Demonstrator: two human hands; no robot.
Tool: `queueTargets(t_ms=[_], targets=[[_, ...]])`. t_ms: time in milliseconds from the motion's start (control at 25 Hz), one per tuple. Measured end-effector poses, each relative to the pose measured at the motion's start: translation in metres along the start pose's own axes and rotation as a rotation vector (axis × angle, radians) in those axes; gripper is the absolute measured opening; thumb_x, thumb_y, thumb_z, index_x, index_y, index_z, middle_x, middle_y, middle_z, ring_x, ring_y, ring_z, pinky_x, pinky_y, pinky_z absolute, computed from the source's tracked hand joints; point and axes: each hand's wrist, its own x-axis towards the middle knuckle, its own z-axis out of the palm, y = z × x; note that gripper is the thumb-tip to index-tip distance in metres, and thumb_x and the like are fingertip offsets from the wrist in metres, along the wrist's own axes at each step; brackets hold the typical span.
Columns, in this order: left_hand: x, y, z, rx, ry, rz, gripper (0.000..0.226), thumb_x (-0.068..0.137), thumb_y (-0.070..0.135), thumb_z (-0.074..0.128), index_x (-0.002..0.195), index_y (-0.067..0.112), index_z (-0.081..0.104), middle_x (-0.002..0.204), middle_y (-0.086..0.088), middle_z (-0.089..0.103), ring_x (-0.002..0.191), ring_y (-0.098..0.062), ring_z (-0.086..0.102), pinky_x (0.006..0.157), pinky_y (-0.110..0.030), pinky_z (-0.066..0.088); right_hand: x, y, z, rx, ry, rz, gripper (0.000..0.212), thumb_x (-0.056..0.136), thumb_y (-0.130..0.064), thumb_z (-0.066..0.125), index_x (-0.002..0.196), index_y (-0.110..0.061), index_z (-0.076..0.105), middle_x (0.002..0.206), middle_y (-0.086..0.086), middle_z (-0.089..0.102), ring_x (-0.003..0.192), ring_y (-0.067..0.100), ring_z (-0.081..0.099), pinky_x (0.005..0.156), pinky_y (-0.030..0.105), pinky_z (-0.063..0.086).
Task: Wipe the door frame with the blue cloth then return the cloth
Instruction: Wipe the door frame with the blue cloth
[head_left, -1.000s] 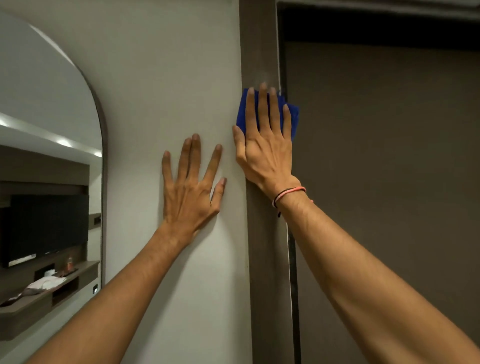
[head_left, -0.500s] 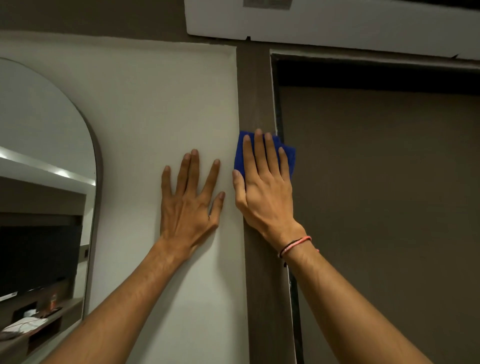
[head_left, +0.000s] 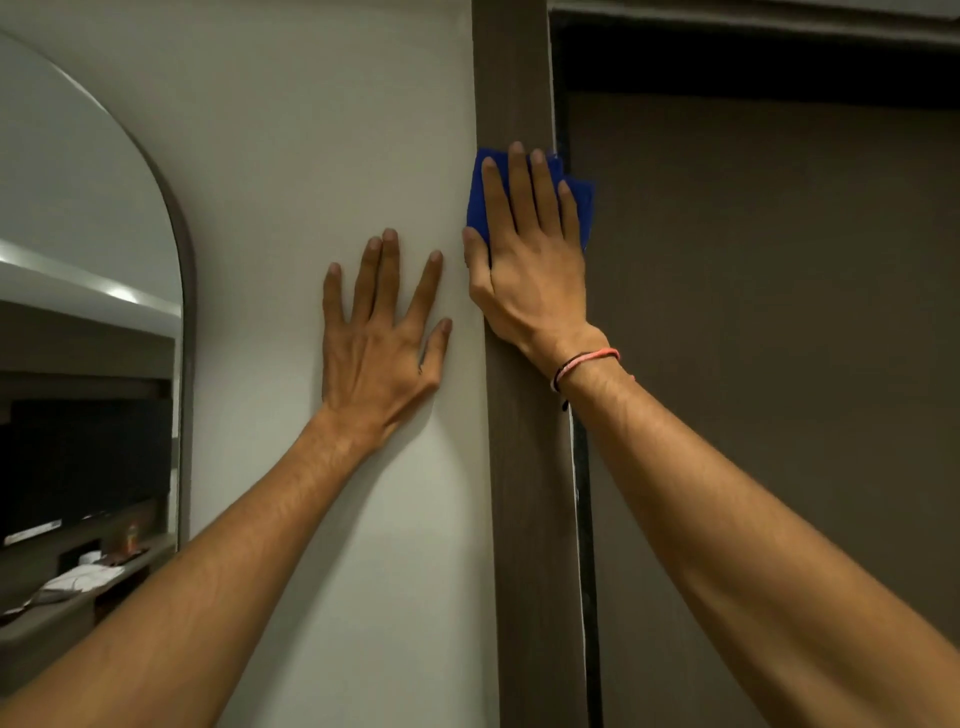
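Right hand (head_left: 530, 275) flat, fingers extended, pressing blue cloth (head_left: 480, 192) onto door frame (head_left: 511, 78); cloth under fingers. Left hand (head_left: 379, 348) open, flat on wall (head_left: 311, 130).

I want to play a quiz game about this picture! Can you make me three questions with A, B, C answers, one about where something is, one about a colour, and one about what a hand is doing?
1. Where is the cloth?
A. On the dark door frame
B. On the mirror
C. On the shelf

2. What colour is the cloth?
A. Red
B. Blue
C. Yellow

3. What is the left hand doing?
A. Holding the cloth
B. Making a fist
C. Lying flat and open on the wall

Answers:
1. A, the blue cloth is pressed on the door frame under the right hand.
2. B, blue edges show around the fingers.
3. C, the left hand is spread on the pale wall, empty, beside the arched mirror.
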Motion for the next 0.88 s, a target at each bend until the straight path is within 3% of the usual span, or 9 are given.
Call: queueTargets(t_ms=[480, 640, 760, 880], targets=[[-0.176, 0.045, -0.002, -0.009, -0.129, 0.0, 0.071, 0.104, 0.055, 0.028, 0.164, 0.02, 0.018, 0.171, -0.023, 0.012, 0.159, -0.038, 0.012, 0.126, -0.064, 0.014, -0.264, -0.042, -0.01, 0.008, -0.182, 0.105, 0.063, 0.103, -0.043, 0.03, 0.159, -0.015, 0.018, 0.168, 0.011, 0.013, 0.157, 0.028, 0.008, 0.127, 0.052, 0.011], [-0.222, 0.051, -0.002, 0.004, -0.162, 0.031, 0.071, 0.103, 0.054, 0.031, 0.164, 0.02, 0.02, 0.17, -0.023, 0.013, 0.159, -0.038, 0.014, 0.127, -0.063, 0.013, -0.323, -0.044, -0.009, 0.005, -0.211, 0.07, 0.068, 0.098, -0.04, 0.044, 0.158, -0.014, 0.022, 0.167, 0.012, 0.014, 0.156, 0.028, 0.011, 0.127, 0.052, 0.009], [-0.209, 0.042, -0.002, 0.014, -0.145, 0.075, 0.071, 0.103, 0.055, 0.032, 0.164, 0.021, 0.019, 0.171, -0.023, 0.014, 0.159, -0.038, 0.014, 0.126, -0.064, 0.015, -0.307, -0.038, -0.01, -0.016, -0.209, -0.006, 0.071, 0.096, -0.04, 0.047, 0.158, -0.015, 0.022, 0.166, 0.012, 0.016, 0.156, 0.028, 0.013, 0.127, 0.052, 0.011], [-0.155, 0.039, -0.005, 0.005, -0.112, 0.04, 0.069, 0.104, 0.054, 0.031, 0.164, 0.021, 0.019, 0.171, -0.023, 0.013, 0.159, -0.037, 0.013, 0.126, -0.063, 0.015, -0.213, -0.03, -0.012, 0.002, -0.162, 0.012, 0.065, 0.102, -0.044, 0.036, 0.158, -0.014, 0.021, 0.168, 0.013, 0.015, 0.156, 0.028, 0.01, 0.127, 0.053, 0.01]])
